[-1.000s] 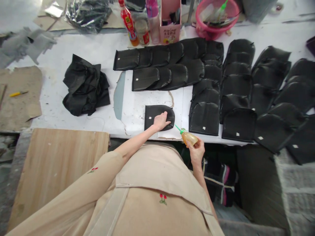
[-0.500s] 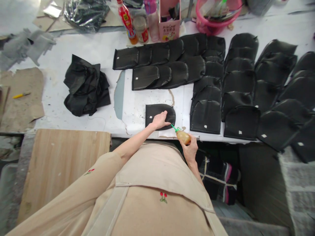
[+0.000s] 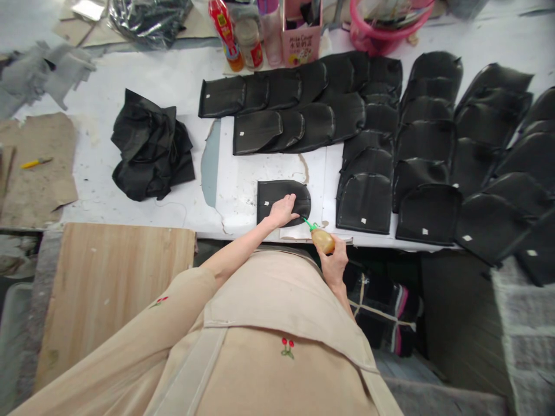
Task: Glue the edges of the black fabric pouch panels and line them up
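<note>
A black rounded piece [image 3: 271, 193] with a small white mark lies flat near the table's front edge. My left hand [image 3: 284, 211] rests on it, palm down, fingers extended and the thumb toward its lower right edge. In my right hand [image 3: 333, 260] is a squeeze bottle [image 3: 322, 241] of yellowish liquid, with the fingers wrapped round it. The bottle's green nozzle points up and left, its tip at the piece's lower right edge beside my left thumb.
Overlapping black pieces [image 3: 364, 202] fill the table's right side and back middle. Left of centre sits a crumpled black heap [image 3: 151, 144]. Bottles, a pink box [image 3: 301, 43] and a pink basin [image 3: 385, 34] stand behind. A wooden board [image 3: 117, 289] lies at the lower left.
The view has shifted slightly, so the table's objects appear a little higher. Both hands keep nearly the same pose, with the nozzle still at the piece's edge.
</note>
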{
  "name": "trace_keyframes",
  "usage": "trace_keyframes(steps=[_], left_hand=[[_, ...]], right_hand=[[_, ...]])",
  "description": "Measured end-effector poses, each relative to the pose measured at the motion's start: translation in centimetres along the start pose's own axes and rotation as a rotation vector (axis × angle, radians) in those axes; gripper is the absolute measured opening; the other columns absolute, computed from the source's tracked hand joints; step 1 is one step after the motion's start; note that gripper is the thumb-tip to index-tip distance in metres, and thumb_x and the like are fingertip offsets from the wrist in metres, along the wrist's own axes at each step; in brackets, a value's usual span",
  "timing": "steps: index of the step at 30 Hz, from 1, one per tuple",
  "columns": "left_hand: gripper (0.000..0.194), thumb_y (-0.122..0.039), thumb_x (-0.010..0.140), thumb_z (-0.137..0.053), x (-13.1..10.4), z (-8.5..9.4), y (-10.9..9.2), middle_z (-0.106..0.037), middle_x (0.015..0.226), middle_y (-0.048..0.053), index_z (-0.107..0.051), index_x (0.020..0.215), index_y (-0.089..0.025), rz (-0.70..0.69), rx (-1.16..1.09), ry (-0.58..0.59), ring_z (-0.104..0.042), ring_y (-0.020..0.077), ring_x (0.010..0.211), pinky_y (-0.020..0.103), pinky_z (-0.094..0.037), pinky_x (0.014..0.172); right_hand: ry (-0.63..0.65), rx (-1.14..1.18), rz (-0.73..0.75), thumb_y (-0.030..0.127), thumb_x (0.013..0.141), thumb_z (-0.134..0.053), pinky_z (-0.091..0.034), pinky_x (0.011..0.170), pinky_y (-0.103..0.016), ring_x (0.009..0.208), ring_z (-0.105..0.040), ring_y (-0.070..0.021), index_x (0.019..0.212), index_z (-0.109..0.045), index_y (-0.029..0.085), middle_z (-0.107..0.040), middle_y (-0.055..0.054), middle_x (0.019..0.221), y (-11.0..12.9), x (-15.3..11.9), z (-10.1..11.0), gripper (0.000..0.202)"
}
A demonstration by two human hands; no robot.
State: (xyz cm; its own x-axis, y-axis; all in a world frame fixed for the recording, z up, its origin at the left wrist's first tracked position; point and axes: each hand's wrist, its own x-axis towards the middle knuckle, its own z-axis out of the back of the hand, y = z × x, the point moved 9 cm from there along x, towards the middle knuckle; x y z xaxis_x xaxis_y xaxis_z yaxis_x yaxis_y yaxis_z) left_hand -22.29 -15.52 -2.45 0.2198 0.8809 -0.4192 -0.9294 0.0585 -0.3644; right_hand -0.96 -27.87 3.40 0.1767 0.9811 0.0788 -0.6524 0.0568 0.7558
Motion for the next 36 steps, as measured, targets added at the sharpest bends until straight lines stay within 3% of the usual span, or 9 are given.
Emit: trace_keyframes(steps=[6, 14, 36], left_hand=[[0.051, -0.034, 0.085, -0.073, -0.2, 0.4, 0.0, -0.063, 0.118, 0.013, -0.046, 0.125, -0.016, -0.011, -0.023, 0.022, -0.064, 0.0269, 0.107, 0.033, -0.049, 0.085], [0.048, -0.033, 0.085, -0.073, -0.4, 0.7, -0.1, -0.064, 0.114, 0.011, -0.047, 0.121, -0.017, 0.053, -0.048, 0.004, -0.066, 0.0266, 0.102, 0.034, -0.050, 0.083], [0.049, -0.033, 0.082, -0.076, -0.3, 0.8, 0.2, -0.067, 0.109, 0.008, -0.048, 0.120, -0.019, 0.088, -0.101, -0.009, -0.066, 0.0246, 0.097, 0.032, -0.048, 0.079]], right_hand=[[0.011, -0.010, -0.016, 0.053, 0.088, -0.066, -0.055, 0.080, -0.037, 0.094, -0.064, -0.0246, 0.121, -0.062, 0.019, -0.066, -0.010, 0.104, 0.0, -0.5, 0.2, 0.048], [-0.001, -0.033, -0.011, 0.052, 0.089, -0.065, -0.053, 0.086, -0.040, 0.096, -0.063, -0.0250, 0.123, -0.061, 0.020, -0.066, -0.010, 0.105, -0.2, -0.3, 0.2, 0.046], [0.122, 0.073, 0.054, 0.053, 0.087, -0.066, -0.057, 0.085, -0.040, 0.095, -0.067, -0.0251, 0.118, -0.062, 0.021, -0.070, -0.009, 0.102, 1.4, -0.9, -2.0, 0.045]])
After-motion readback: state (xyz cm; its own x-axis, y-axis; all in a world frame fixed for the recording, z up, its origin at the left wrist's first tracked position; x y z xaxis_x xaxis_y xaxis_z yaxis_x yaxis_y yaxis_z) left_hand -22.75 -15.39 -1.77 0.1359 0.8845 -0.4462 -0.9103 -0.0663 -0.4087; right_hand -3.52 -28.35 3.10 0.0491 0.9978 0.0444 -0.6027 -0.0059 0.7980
